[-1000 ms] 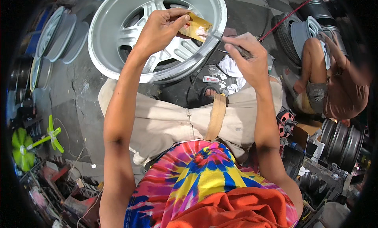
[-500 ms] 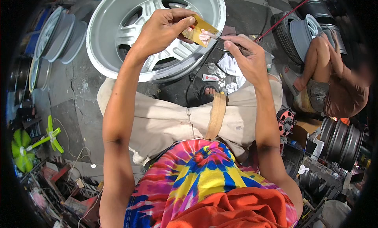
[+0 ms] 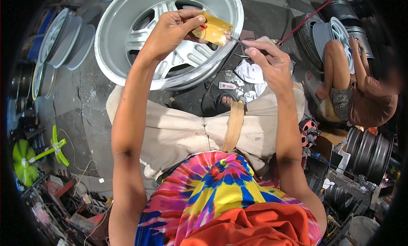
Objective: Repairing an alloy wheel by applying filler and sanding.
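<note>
Pinched in my left hand (image 3: 174, 31) is a yellow card (image 3: 216, 29) bearing a red dab and some pale paste, held up over a silver alloy wheel (image 3: 114, 46) with a whitened rim edge. My right hand (image 3: 270, 61) grips a thin metal spatula (image 3: 235, 39), whose tip is at the card's right end by the paste. Below the wheel's right side lie a white cloth (image 3: 249, 71), a small white tube (image 3: 227, 85) and pale flakes. My sandalled foot (image 3: 226, 100) shows beneath the wheel.
Wheel rims (image 3: 63, 37) stand at left, near a green fan (image 3: 25, 161) and clutter. A co-worker (image 3: 369, 97) crouches at right by a grey rim (image 3: 323, 46) and tyre (image 3: 302, 37). Dark rims (image 3: 367, 156) and a red reel (image 3: 308, 133) lie lower right. A red line (image 3: 314, 12) crosses upper right.
Since half a second ago my left hand and the card have shifted slightly up and left, and my right hand slightly right. The co-worker's arm and leg have moved a little.
</note>
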### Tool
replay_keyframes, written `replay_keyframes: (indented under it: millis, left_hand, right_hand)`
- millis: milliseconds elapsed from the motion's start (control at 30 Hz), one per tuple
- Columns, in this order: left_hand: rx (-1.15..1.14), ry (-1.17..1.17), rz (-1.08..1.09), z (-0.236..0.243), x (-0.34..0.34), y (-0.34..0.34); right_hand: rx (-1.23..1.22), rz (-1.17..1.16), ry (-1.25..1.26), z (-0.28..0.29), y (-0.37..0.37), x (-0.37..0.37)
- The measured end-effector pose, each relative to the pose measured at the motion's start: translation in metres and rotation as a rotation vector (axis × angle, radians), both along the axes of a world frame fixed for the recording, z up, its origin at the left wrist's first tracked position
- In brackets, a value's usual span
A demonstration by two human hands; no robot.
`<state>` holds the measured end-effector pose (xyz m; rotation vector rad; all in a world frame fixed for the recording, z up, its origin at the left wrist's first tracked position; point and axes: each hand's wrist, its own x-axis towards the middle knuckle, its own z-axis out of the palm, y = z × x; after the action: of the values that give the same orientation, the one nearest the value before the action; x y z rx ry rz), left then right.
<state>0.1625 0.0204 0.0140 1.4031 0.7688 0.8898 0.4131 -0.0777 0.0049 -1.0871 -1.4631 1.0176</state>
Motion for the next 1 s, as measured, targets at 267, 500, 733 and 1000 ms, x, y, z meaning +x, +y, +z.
replay_keyframes:
  millis: [267, 500, 733, 1000]
  left_hand:
    - [-0.307, -0.145, -0.012, -0.002, 0.003, 0.001]
    - [-0.286, -0.136, 0.059, -0.005, -0.005, 0.009]
    - [-0.331, -0.199, -0.047, 0.000, 0.008, -0.005]
    - [-0.244, -0.178, 0.053, 0.007, -0.005, 0.003]
  right_hand:
    - [0.495, -0.176, -0.430, -0.003, 0.005, -0.007]
    - [0.341, -0.157, -0.482, 0.000, -0.005, 0.004]
    - [-0.187, 0.012, 0.114, -0.002, -0.007, 0.001]
    - [-0.086, -0.110, -0.069, -0.012, -0.006, 0.004]
